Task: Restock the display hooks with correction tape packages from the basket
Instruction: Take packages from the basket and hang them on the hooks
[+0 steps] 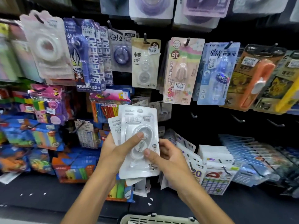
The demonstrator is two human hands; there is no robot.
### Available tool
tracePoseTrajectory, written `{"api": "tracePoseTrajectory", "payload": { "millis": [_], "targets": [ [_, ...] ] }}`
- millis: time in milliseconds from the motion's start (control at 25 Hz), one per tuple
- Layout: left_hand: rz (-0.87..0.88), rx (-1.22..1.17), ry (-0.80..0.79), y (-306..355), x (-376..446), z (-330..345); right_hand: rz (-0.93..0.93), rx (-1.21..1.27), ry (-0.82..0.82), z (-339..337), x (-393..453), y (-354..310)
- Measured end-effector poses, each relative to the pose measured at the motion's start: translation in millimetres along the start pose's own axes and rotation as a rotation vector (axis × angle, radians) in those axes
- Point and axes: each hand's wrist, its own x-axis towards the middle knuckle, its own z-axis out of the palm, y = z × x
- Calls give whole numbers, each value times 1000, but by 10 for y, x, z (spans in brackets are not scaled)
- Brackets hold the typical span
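Note:
A fanned stack of white correction tape packages (139, 125) is held up in front of the dark display wall. My left hand (116, 147) grips the stack from the left, thumb across the clear blister. My right hand (165, 152) pinches the front package at its right edge, thumb on the front. The basket (155, 219) shows only its pale rim at the bottom edge, below my arms. Just behind the stack, a display hook (161, 108) sticks out with a few white cards on it. Bare hooks (237, 118) stand to the right.
A row of other correction tape packages (181, 70) hangs above on pegs. Coloured stationery packs (47, 109) crowd the left side. Flat card packs (215, 156) hang low on the right. A dark shelf ledge (48, 194) runs below the display.

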Motion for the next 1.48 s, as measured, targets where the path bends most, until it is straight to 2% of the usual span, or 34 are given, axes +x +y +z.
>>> {"api": "tracePoseTrajectory", "payload": {
  "millis": [160, 280, 400, 480, 600, 720, 840, 920, 960, 1040, 1160, 1240, 1320, 1400, 1480],
  "targets": [
    [-89, -29, -56, 26, -28, -7, -72, 113, 125, -29, -40, -122],
    [-83, 2, -78, 36, -54, -17, -57, 90, 133, -39, -126, -98],
    [-39, 32, -43, 47, -75, -41, 18, 50, 319, -84, -155, -24],
    [2, 71, 20, 89, -71, -120, 7, -65, 430, -208, -176, 2],
    [85, 147, 129, 138, -40, -244, -90, -196, 428, -308, -208, -4],
    [109, 131, 135, 140, -55, -236, -88, -277, 435, -223, -157, 26],
    [111, 131, 118, 111, -70, -197, -25, -92, 487, -129, 24, 36],
    [99, 116, 114, 72, -63, -182, 34, 139, 440, -100, 164, -18],
    [92, 110, 119, 47, -52, -176, 56, 165, 402, -101, 202, -19],
    [84, 106, 132, 5, -25, -152, 46, 37, 289, -42, 221, -32],
    [56, 165, 107, -49, 30, -80, 12, -172, 10, 73, 26, 67],
    [-13, 124, 47, -81, 59, -50, -14, -157, 22, 74, -34, 134],
    [-88, 66, -15, -83, 69, -50, 12, 3, 152, 19, -13, 120],
    [-110, 71, -61, -78, 55, -56, -22, -17, 221, -40, -1, 88],
    [-97, 63, -56, -71, 42, -38, -60, -64, 145, -78, -24, 61]
  ]
}}
